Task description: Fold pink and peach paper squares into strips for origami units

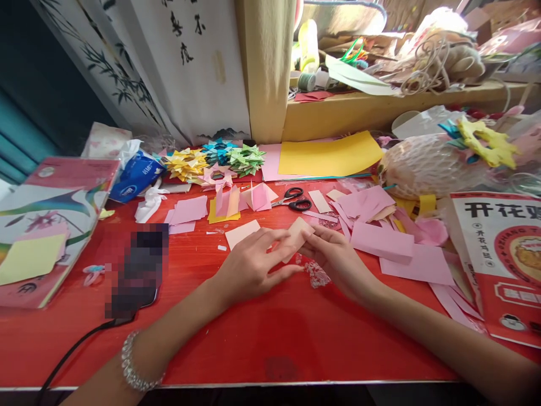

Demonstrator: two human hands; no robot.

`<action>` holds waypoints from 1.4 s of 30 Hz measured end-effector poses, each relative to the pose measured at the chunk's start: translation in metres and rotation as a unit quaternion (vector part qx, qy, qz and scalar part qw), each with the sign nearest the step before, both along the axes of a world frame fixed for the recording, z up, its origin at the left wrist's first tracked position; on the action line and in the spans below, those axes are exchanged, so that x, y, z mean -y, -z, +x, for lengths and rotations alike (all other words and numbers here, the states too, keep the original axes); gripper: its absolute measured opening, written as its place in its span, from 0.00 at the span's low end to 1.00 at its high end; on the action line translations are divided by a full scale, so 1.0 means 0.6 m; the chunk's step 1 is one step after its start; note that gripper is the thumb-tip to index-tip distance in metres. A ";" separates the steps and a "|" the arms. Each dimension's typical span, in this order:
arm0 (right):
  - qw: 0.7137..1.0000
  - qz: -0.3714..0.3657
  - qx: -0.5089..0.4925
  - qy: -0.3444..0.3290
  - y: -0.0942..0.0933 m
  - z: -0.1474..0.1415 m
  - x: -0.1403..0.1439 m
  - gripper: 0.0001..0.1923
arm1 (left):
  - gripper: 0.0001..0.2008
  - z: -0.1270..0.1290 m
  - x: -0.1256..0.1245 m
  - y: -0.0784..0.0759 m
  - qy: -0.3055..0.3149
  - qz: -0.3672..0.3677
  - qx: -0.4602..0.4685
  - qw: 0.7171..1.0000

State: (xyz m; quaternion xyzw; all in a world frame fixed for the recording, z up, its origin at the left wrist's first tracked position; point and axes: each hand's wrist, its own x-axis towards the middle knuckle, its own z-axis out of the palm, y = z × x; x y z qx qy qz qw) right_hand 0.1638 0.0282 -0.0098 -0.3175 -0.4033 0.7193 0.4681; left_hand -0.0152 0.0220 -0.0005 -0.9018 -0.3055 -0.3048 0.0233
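Note:
A small cream piece of paper [297, 232] is pinched between the thumb and fingers of my right hand [344, 256], raised a little above the red table. From the left, my left hand [247, 262] reaches to the same paper. Its fingers are stretched out and touch the paper's near left side, while the thumb stands apart below. Another cream paper piece [242, 233] lies flat behind my left hand. Under my right hand is a crumpled clear plastic wrapper [316, 275]. Black-handled scissors [299, 198] lie behind both hands.
Pink paper pieces [382, 242] spread over the right side, beside a red and white snack bag [501, 265]. Folded paper rings [247, 160] and yellow sheets [329, 155] line the back. A phone [139, 270] with a black cable [71, 352] lies at left, near a book [80, 197].

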 end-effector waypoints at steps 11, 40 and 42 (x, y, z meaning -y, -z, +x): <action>0.977 0.077 0.197 -0.009 0.004 0.002 0.014 0.10 | 0.09 0.006 -0.003 -0.007 -0.108 -0.417 0.239 0.870; 0.965 0.097 0.239 0.038 0.001 0.003 0.011 0.14 | 0.11 0.016 0.005 -0.007 -0.110 -0.492 0.294 0.812; 0.964 0.100 0.244 0.040 0.002 0.004 0.010 0.14 | 0.11 0.016 0.005 -0.006 -0.111 -0.494 0.295 0.811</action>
